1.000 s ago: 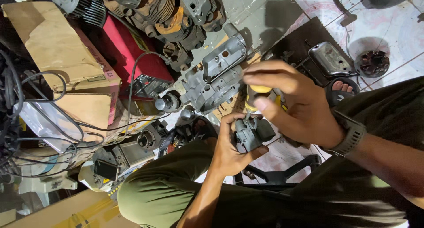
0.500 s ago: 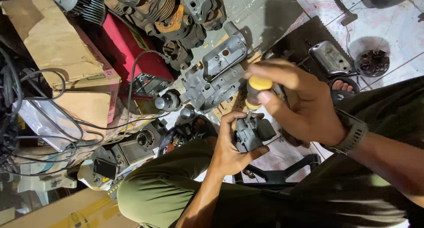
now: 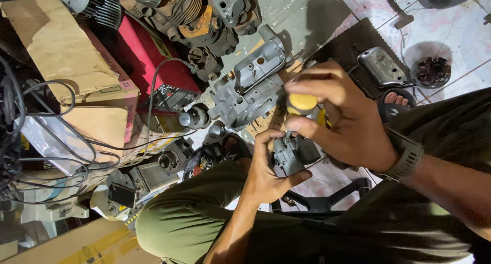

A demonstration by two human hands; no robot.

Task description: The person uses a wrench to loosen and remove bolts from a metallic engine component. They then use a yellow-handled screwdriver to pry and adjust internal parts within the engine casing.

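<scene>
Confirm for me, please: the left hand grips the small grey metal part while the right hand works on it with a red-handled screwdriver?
Not quite: the head view shows the screwdriver handle is yellow, not red. The left hand does grip the small grey metal part, and the right hand works on it.

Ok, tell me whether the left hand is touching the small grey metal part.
Touching: the head view shows the left hand wrapped around the grey metal part, fingers under it.

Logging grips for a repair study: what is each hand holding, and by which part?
Left hand cups a small grey metal engine part by its underside and sides. Right hand grips a screwdriver by its yellow handle.
</scene>
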